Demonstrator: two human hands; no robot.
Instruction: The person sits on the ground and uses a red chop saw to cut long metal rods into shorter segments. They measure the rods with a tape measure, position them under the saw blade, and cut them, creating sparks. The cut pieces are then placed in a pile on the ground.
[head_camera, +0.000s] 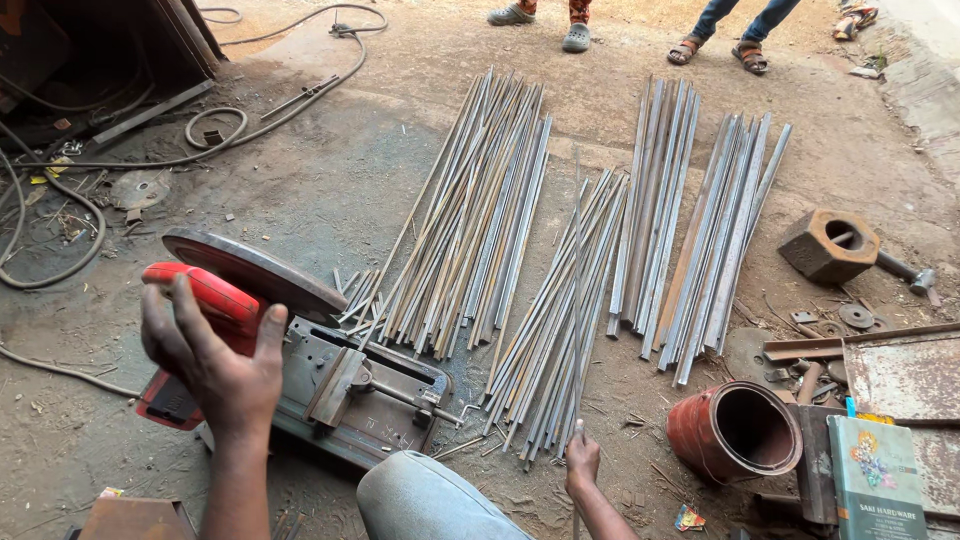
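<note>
Dusty workshop floor. I see the left hand wrapped on the chop saw's red handle; the right hand pinches a thin steel rod near its end. Judged stiff, light, whippy: grip mid-length.

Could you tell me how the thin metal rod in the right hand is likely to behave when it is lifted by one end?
The thin metal rod is long and slender, so it will probably sag and whip. Held by the right hand at its near end only, it may feel tip-heavy. Lying across the bundle of strips, it could slide sideways.
</note>
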